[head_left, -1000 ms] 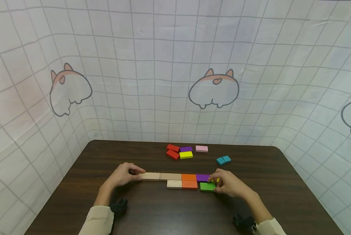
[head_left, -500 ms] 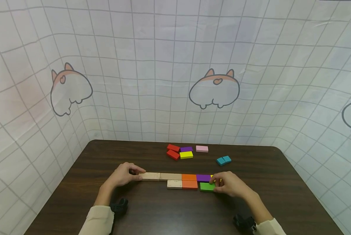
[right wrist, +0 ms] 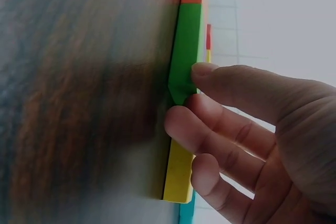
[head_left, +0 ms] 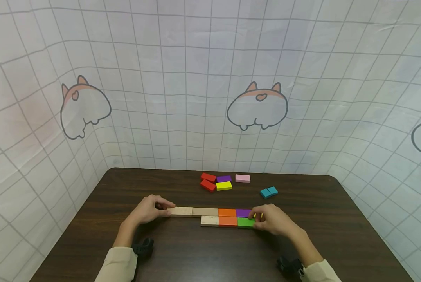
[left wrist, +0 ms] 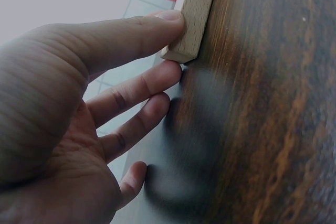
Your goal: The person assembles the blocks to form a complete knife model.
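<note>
A back row of flat blocks runs across the table: a plain wooden block (head_left: pixel 181 212) at its left end, another plain one, an orange one (head_left: pixel 227 212), a purple one (head_left: pixel 243 213) and a yellow one (right wrist: pixel 179 174). Thumb and fingers of my left hand (head_left: pixel 147 210) pinch the left end of the row's first wooden block. My right hand (head_left: pixel 275 220) pinches the right end of a green block (head_left: pixel 245 223). That green block lies flush against an orange block (head_left: pixel 228 222) in the front row, with a plain block (head_left: pixel 209 221) left of it. My right fingers partly hide the yellow block.
Behind the rows lie two red blocks (head_left: pixel 208 185), a purple block (head_left: pixel 223 179), a yellow block (head_left: pixel 223 186) and a pink block (head_left: pixel 243 178). Two blue blocks (head_left: pixel 268 192) lie at the back right. A gridded white curtain (head_left: pixel 168 117) surrounds the dark table (head_left: pixel 203 254).
My right hand has slid the green block left, closing the gap to the front orange block. The left hand stays at the wooden block's end.
</note>
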The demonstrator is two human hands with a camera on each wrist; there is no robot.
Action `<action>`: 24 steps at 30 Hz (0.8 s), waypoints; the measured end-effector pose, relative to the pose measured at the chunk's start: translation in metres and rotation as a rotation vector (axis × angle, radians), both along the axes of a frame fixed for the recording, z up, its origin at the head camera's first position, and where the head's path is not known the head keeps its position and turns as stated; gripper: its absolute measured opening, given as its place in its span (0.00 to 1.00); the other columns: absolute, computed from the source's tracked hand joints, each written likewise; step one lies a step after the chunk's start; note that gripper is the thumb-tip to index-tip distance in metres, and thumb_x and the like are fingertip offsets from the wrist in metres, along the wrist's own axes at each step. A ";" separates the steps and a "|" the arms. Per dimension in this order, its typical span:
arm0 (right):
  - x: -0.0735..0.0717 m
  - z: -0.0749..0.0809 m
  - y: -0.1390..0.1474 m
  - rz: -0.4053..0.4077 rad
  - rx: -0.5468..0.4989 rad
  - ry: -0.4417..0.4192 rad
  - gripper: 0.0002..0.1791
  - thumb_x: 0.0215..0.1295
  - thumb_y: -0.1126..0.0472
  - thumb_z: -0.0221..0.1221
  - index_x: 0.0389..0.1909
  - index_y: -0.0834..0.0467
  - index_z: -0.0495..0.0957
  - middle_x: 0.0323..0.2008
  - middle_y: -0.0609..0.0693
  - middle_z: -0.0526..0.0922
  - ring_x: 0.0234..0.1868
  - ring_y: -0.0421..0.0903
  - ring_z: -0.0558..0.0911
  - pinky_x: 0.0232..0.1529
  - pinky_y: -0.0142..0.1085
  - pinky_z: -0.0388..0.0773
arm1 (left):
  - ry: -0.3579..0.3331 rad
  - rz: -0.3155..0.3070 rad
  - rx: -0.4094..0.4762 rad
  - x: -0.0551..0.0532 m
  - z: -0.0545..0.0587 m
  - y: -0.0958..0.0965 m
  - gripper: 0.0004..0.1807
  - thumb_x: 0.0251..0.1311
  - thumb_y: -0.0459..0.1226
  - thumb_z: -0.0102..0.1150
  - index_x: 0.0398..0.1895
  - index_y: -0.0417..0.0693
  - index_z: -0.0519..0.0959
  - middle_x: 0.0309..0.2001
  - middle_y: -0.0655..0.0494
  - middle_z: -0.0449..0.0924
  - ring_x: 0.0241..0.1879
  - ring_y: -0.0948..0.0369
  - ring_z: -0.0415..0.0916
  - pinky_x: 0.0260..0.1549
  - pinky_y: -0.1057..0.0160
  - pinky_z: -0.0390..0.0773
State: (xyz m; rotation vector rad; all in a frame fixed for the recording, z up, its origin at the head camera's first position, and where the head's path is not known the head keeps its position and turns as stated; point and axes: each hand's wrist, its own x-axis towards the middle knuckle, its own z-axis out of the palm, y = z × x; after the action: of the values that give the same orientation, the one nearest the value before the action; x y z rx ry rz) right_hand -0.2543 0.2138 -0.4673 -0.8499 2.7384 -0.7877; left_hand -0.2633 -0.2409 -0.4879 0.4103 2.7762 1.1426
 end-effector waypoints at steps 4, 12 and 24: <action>-0.001 0.001 -0.001 0.005 0.004 0.004 0.09 0.63 0.61 0.71 0.44 0.52 0.86 0.28 0.42 0.81 0.26 0.36 0.75 0.28 0.30 0.74 | 0.004 -0.010 0.002 0.000 0.000 0.000 0.10 0.61 0.39 0.72 0.46 0.55 0.90 0.38 0.59 0.85 0.35 0.60 0.74 0.36 0.60 0.75; -0.003 0.001 -0.001 0.011 -0.002 0.001 0.09 0.62 0.62 0.70 0.43 0.53 0.86 0.28 0.42 0.81 0.26 0.36 0.75 0.28 0.30 0.74 | 0.001 -0.016 0.008 -0.001 0.000 0.000 0.10 0.61 0.40 0.72 0.46 0.55 0.90 0.37 0.59 0.84 0.35 0.60 0.73 0.35 0.61 0.75; -0.002 -0.001 0.001 0.009 -0.020 -0.034 0.10 0.64 0.63 0.69 0.45 0.53 0.86 0.30 0.44 0.82 0.27 0.37 0.76 0.29 0.30 0.75 | 0.001 -0.008 0.004 -0.001 -0.001 0.000 0.10 0.61 0.40 0.72 0.46 0.56 0.90 0.36 0.59 0.84 0.35 0.60 0.72 0.35 0.61 0.74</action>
State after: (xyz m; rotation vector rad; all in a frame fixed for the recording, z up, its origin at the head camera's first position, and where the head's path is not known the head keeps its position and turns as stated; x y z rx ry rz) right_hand -0.2568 0.2150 -0.4680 -0.8444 2.7001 -0.8217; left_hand -0.2640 -0.2408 -0.4888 0.4214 2.7710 1.1465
